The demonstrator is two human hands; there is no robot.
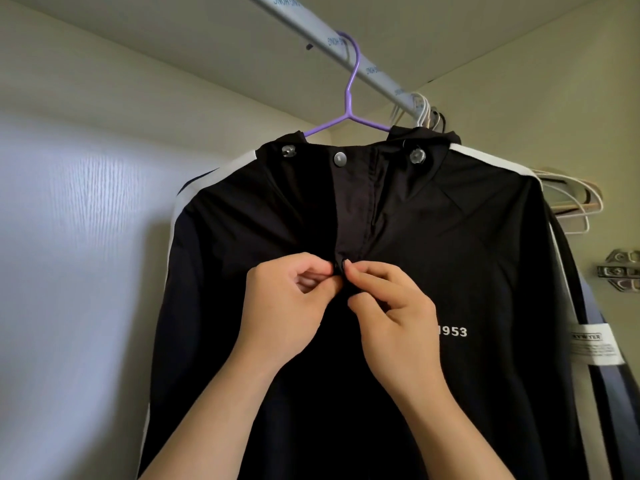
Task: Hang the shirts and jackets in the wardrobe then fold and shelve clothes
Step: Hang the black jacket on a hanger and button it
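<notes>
Under the wardrobe rail (301, 15): black jacket (433, 244) hangs front-on from a purple hanger (348, 98), hook over the rail, both shoulders seated. White stripe along each shoulder, "1953" print (453, 331) on the chest. Placket gapes from collar to mid-chest. 1 snap (340, 159) near the collar sits unfastened, with 2 cord toggles (417, 156) flanking it.

Grip: left hand (287, 306) and right hand (391, 306) meet at the placket, mid-chest. Each pinches a front edge between thumb and forefinger, other fingers curled in. Fingertips almost touch around a small dark fastener (341, 266). Snap or zip pull, too small to tell.

Handling, as judged: thin shell fabric, light, soft, probably slick, so it will slide and crease rather than hold shape. Best taken by the stiffer placket edges right at the fastener, 1 side per hand. A hard downward tug could swing the hanger or drag a shoulder off it.

Outward: bare white hangers (568, 192) bunched further along the rail, a second garment (595, 393) with a white label (594, 348) just behind the jacket's sleeve, and a metal hinge (620, 270) beyond.
</notes>
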